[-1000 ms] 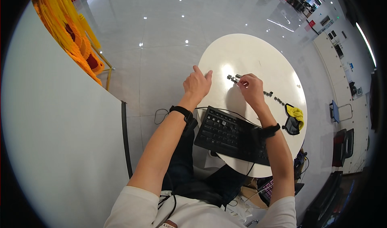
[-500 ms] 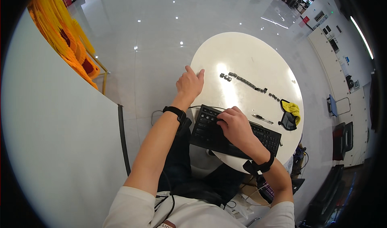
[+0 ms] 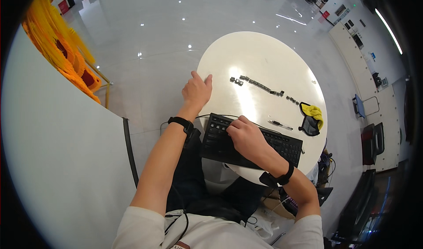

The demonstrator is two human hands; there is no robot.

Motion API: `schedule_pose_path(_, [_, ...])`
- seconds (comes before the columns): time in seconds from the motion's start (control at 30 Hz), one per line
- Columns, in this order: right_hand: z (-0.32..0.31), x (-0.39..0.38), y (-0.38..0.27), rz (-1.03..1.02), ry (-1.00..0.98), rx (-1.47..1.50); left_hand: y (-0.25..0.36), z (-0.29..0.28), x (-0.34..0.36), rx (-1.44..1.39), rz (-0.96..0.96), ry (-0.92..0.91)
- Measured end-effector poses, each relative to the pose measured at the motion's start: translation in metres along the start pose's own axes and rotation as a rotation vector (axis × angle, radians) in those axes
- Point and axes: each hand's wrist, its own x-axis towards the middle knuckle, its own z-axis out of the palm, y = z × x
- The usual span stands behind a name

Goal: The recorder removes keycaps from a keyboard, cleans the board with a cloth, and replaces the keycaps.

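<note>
A black keyboard [image 3: 219, 144] lies at the near edge of the round white table [image 3: 229, 50]. Over its upper left part, my right hand [image 3: 250, 139] is bent with its fingertips closed against the keys. Whatever those fingers may hold is hidden beneath them. Past the table's left rim hovers my left hand [image 3: 197, 92], with thumb and index finger apart and nothing visible in it. Loose dark keycaps [image 3: 260, 86] form a slanting row across the table, and a few more keycaps [image 3: 236, 81] sit by its left end.
Right of the keycap row lie a yellow cloth [image 3: 313, 112] and a dark grey pouch [image 3: 310, 126]. A pen [image 3: 280, 124] rests behind the keyboard. One small dark piece [image 3: 303, 150] is at the keyboard's right end. A pale panel [image 3: 66, 161] stands on my left.
The whole view has shifted, so the table sits slightly further left. My right hand remains on the keyboard with its fingers drawn closer together; my left hand keeps its pose.
</note>
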Motion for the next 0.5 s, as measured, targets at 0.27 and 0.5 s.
schedule_pose_path(0.27, [-0.042,0.017,0.026,0.276,0.108,0.304,0.000,-0.001,0.000,0.024,0.012,-0.011])
schedule_pose_path(0.5, [-0.011,0.053,0.151,0.408,0.326,0.282,0.004,-0.005,0.001,0.024,-0.007,-0.056])
